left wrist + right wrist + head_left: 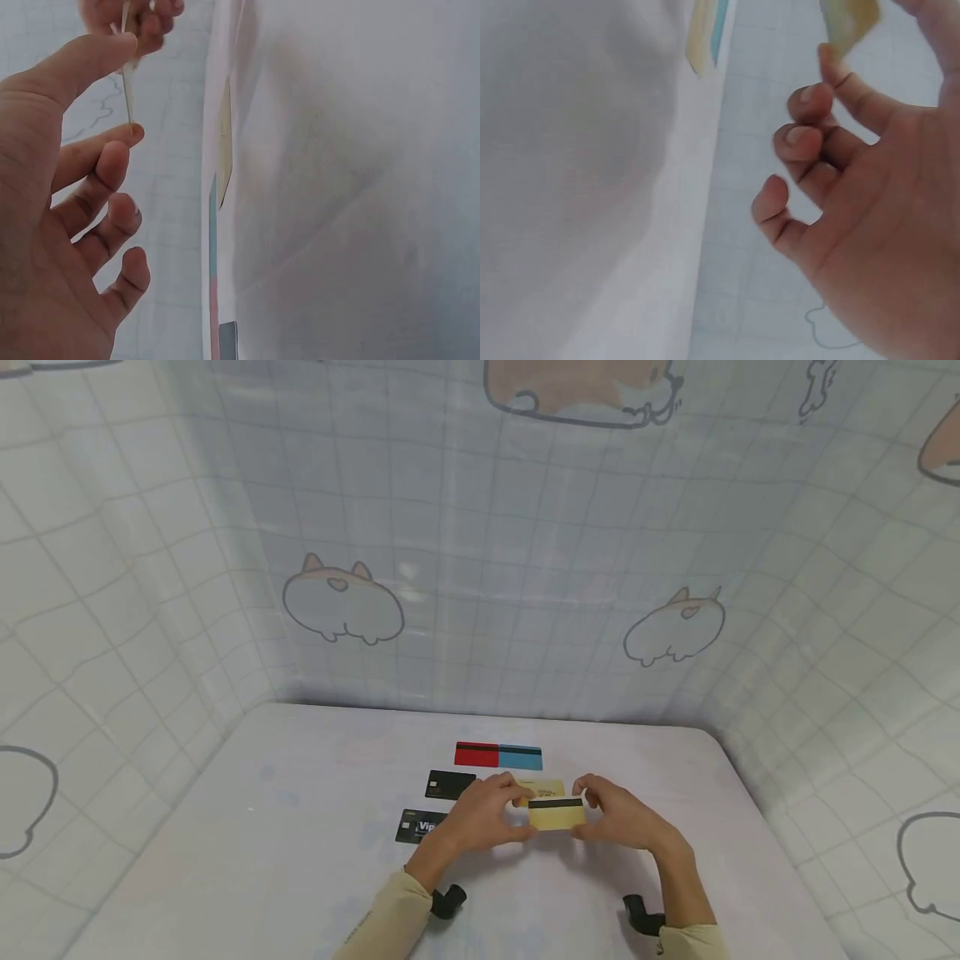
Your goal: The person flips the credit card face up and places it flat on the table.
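Note:
A yellow card with a dark magnetic stripe [557,815] is held above the table between both hands. My left hand [486,814] pinches its left side; in the left wrist view the thumb and index fingertip [135,132] meet the card, seen nearly edge-on. My right hand [624,814] pinches its right side, and part of the card [851,26] shows at the top of the right wrist view. Behind it a second yellow card [551,787] lies on the table, partly hidden by the held card and left hand.
On the white table [285,860] lie a red card [476,755] and a blue card [521,757] side by side. Two black cards, one plain [448,784] and one lettered [417,827], lie left, partly covered by the left hand. A patterned curtain [465,568] surrounds the table.

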The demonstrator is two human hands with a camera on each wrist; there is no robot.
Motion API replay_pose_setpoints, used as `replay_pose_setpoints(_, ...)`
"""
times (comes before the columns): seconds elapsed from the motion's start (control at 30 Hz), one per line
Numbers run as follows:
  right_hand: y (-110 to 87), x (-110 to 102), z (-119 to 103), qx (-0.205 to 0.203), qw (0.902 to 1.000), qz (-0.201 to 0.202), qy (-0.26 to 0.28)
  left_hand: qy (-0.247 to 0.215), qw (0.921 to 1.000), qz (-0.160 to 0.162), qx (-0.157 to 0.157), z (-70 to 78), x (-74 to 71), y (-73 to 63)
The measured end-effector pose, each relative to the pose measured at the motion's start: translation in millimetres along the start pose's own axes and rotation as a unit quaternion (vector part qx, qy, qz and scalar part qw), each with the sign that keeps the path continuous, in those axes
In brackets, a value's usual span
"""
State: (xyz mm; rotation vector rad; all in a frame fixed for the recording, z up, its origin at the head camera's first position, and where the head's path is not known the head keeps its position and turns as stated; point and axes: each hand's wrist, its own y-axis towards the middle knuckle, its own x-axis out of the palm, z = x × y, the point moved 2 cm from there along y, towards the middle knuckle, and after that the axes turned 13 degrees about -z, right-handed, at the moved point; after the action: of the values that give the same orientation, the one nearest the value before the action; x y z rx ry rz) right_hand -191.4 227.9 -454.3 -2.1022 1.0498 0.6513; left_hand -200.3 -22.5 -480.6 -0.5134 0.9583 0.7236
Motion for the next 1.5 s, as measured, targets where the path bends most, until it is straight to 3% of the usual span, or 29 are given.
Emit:
replay_pose_setpoints(0.23, -7.6, -3.5, -10.1, -0.076, 0.9965, 0.026, 0.024, -0.003, 0.9998, -0.009, 0.017, 0.5, 2.1, 0.2)
replay_pose_setpoints(0.4, -7.7, -2.5, -18.2, -0.117, 0.9917, 0.010, 0.053, 0.004, 0.9993, 0.000, 0.038, 3.3, 4.1, -0.1)
replay_pose_setpoints(0.6, -5.6, 2.9, -25.5, -0.151, 0.9856, -0.017, 0.075, 0.013, 0.9992, 0.007, 0.036, 8.6, 6.3, -2.0)
replay_pose_setpoints(0.8, -2.8, 12.6, -30.3, -0.149, 0.9857, -0.043, 0.066, 0.011, 0.9992, 0.006, 0.039, 14.3, 10.1, -2.7)
replay_pose_setpoints(1.03, -2.2, 17.8, -30.5, -0.147, 0.9866, -0.038, 0.060, 0.014, 0.9991, 0.003, 0.041, 18.4, 10.8, -4.7)
replay_pose_setpoints(1.17, -2.7, 18.0, -29.1, -0.139, 0.9879, -0.041, 0.055, 0.016, 0.9991, 0.014, 0.037, 17.8, 9.6, -6.8)
replay_pose_setpoints(1.37, -8.8, 19.0, -27.0, -0.094, 0.9940, -0.042, 0.037, 0.003, 0.9989, 0.035, 0.030, 21.5, 6.3, -10.6)
replay_pose_setpoints(1.5, -11.2, 19.6, -26.2, -0.102, 0.9935, -0.042, 0.031, -0.005, 0.9984, 0.046, 0.033, 25.1, 6.7, -13.1)
